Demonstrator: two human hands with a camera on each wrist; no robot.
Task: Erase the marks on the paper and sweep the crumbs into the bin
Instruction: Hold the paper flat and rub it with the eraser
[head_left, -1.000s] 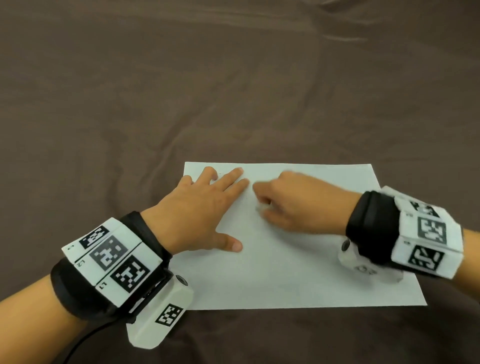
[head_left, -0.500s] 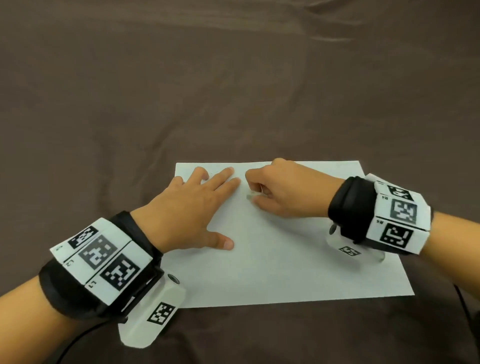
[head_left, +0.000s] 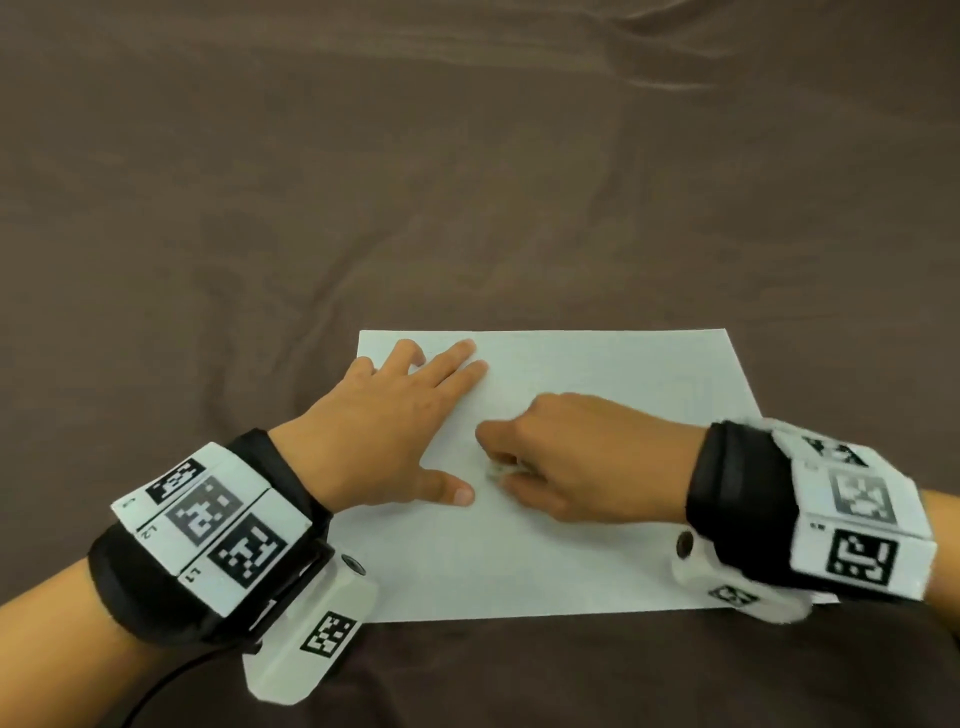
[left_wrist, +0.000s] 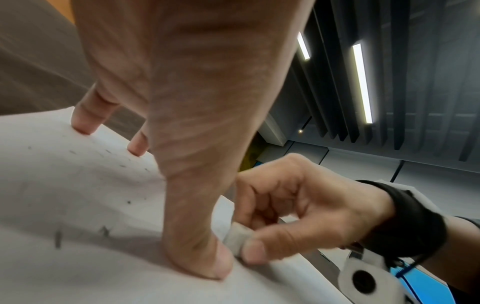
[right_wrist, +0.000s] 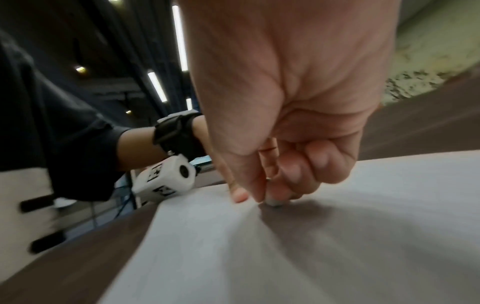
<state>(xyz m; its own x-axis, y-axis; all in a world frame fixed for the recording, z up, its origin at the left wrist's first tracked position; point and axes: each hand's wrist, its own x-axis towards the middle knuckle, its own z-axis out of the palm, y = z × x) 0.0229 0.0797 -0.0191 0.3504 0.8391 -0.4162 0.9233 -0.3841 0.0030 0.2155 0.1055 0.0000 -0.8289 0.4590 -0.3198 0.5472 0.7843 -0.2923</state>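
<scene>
A white sheet of paper (head_left: 597, 545) lies on the brown cloth in the head view. My left hand (head_left: 405, 415) lies flat on its left part, fingers spread and straight, thumb (head_left: 452, 491) pressed down. My right hand (head_left: 550, 457) pinches a small white eraser (head_left: 500, 470) between thumb and fingers and holds it against the paper just right of the left thumb. In the left wrist view the eraser (left_wrist: 237, 238) touches the paper (left_wrist: 78, 205) beside my thumb, and several dark eraser crumbs (left_wrist: 105, 230) lie scattered on the sheet. The right wrist view shows the eraser's tip (right_wrist: 274, 202) on the paper (right_wrist: 337, 246).
A wrinkled brown cloth (head_left: 467, 182) covers the whole table around the sheet. No bin shows in any view. Both wrists carry black bands with white marker blocks.
My right hand with the eraser has slid from the sheet's top middle back toward me, ending beside the left thumb. My left hand has stayed flat on the paper.
</scene>
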